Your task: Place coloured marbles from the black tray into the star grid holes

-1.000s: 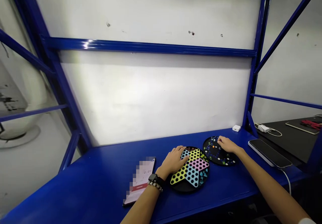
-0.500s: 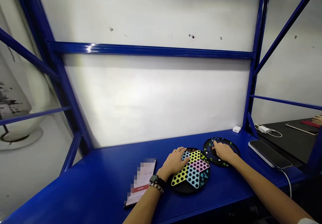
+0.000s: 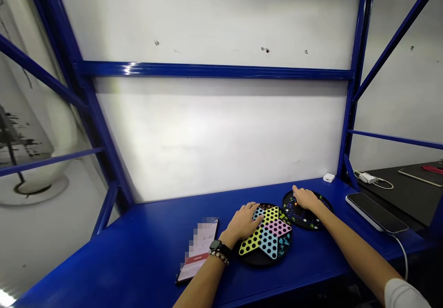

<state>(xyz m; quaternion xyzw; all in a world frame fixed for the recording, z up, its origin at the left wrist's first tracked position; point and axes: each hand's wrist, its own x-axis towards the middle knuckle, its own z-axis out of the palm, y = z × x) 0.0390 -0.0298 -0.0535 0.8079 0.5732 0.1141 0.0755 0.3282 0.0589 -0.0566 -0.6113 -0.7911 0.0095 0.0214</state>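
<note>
My left hand [image 3: 243, 221], with a watch and a beaded bracelet at its wrist, lies over the left part of a Chinese checkers board [image 3: 269, 245]. Its fingers are stretched out on the board. Several coloured pieces fill the pockets around the board's star of yellow, blue and pink holes. Behind it to the right lies a round black tray [image 3: 323, 199] with many small blue, green and white pieces. Over this tray my right hand [image 3: 306, 199] is closed, its fingertips near the tray's far left part; what they hold, if anything, is hidden. A small orange piece [image 3: 296, 203] shows just under the fingers.
A phone [image 3: 200, 255] with a timer on its screen lies left of my left wrist. To the right, another phone [image 3: 377, 211] rests on a white block with a cable. A white case [image 3: 328, 178] sits by the wall. Blue frame posts [image 3: 349, 100] border the desk.
My right hand has shifted a little within the tray, its fingertips now nearer the far rim. The left hand stays on the board. The whole view has moved slightly.
</note>
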